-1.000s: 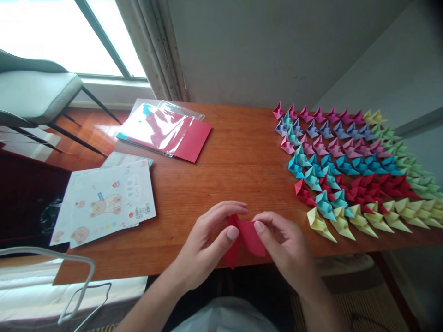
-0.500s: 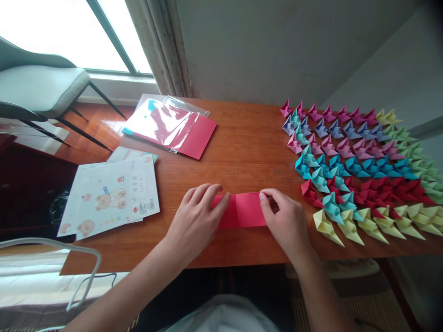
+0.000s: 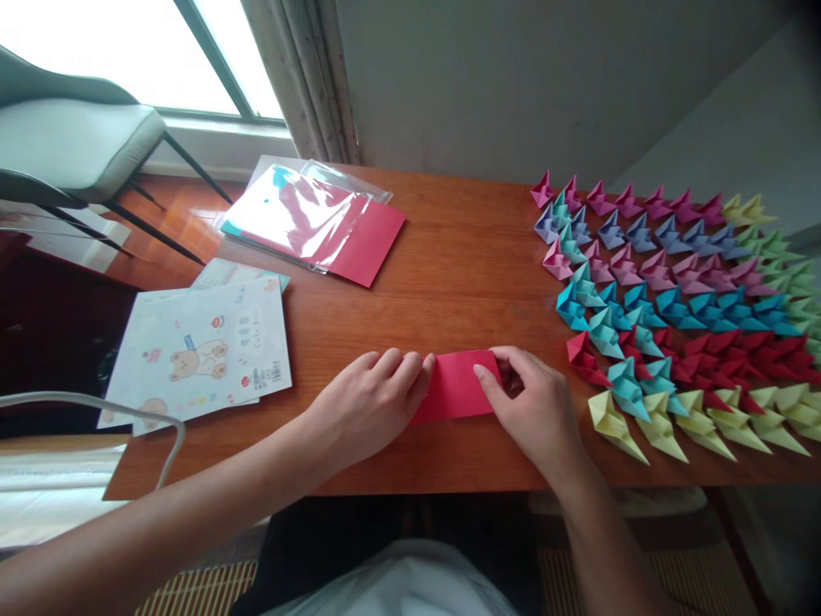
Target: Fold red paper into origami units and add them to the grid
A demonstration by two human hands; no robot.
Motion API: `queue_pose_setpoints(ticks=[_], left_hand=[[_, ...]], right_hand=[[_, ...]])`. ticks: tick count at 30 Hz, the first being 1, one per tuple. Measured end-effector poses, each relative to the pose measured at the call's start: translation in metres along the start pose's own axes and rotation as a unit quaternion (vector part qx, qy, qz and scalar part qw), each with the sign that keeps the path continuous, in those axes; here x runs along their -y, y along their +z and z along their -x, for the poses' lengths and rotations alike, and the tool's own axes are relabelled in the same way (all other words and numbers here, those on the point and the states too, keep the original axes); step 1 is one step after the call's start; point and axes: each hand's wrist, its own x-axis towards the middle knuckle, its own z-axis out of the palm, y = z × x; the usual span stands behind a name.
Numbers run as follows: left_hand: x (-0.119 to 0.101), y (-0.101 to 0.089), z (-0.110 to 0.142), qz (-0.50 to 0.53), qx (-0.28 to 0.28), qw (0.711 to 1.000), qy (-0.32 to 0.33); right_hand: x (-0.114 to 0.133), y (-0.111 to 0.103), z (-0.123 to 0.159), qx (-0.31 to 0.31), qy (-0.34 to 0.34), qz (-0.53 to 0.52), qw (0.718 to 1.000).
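Observation:
A folded red sheet of paper [image 3: 458, 385] lies near the front edge of the table, between my two hands. My left hand [image 3: 375, 389] has its fingers closed over the sheet's left end and covers that part. At the right end, my right hand [image 3: 529, 393] pinches the upper corner, with the thumb on top and the fingers curled behind. The paper appears as a narrow strip, wider than it is tall.
Rows of folded paper shapes [image 3: 658, 269] in several colours fill the table's right side. Back left lies a clear packet of coloured paper [image 3: 314, 222]. Bear-printed white sheets [image 3: 209, 351] lie at the left. A white cable [image 3: 173, 445] curves past the table's left corner.
My left hand has closed over the left end of the red paper and covers more of it; its fingers were more spread before. My right hand keeps its pinch. The view has shifted slightly.

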Motion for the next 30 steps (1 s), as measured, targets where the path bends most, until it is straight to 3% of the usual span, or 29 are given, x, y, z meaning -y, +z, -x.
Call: queue_pose_setpoints(ticks=[8, 12, 18, 30], left_hand=[[0.0, -0.004, -0.002, -0.01, 0.016, 1.0, 0.019], [-0.001, -0.005, -0.003, -0.013, 0.024, 0.999, 0.021], [-0.005, -0.005, -0.002, -0.019, 0.025, 0.999, 0.016], [-0.007, -0.001, 0.0, -0.018, 0.03, 0.999, 0.005]], right_hand=[[-0.004, 0.002, 0.0, -0.018, -0.084, 0.009, 0.996], [-0.009, 0.004, 0.007, -0.04, -0.198, 0.009, 0.979], [-0.012, 0.0, 0.021, 0.019, -0.349, 0.024, 0.936], [-0.01, -0.002, 0.022, 0.078, -0.349, 0.061, 0.932]])
